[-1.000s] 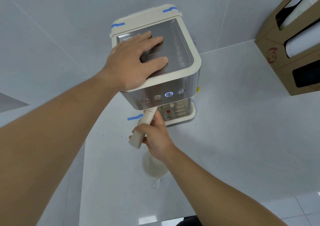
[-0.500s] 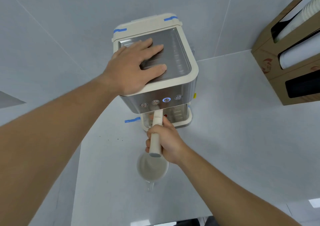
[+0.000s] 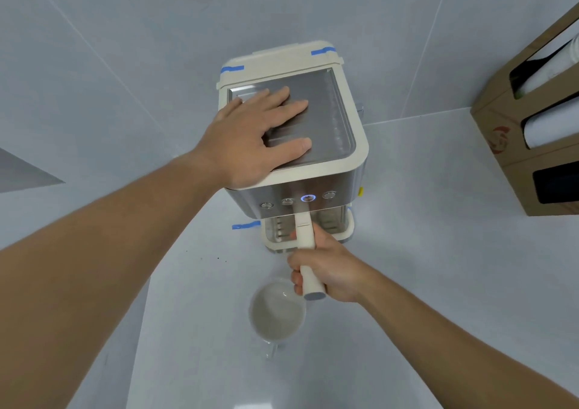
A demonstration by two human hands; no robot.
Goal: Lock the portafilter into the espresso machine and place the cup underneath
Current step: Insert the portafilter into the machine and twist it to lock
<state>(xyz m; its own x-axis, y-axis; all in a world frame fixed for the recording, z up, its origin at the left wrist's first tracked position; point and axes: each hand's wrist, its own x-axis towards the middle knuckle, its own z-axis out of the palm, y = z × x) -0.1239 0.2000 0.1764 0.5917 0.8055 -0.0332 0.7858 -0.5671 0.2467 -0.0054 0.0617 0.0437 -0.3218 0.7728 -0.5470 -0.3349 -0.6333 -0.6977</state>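
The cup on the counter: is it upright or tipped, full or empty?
Upright and empty: the cup stands mouth up on the counter, its pale inside bare.

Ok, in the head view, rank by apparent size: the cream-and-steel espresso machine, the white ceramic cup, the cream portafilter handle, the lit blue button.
1. Cream-and-steel espresso machine
2. White ceramic cup
3. Cream portafilter handle, partly hidden by the right hand
4. Lit blue button

The cup sits nearer the camera, so it may look larger than it is.

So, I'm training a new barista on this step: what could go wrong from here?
The cup sits on the counter right under the right hand gripping the portafilter handle; letting go carelessly might knock it. If the left hand lifts off the espresso machine too early, twisting could shift it.
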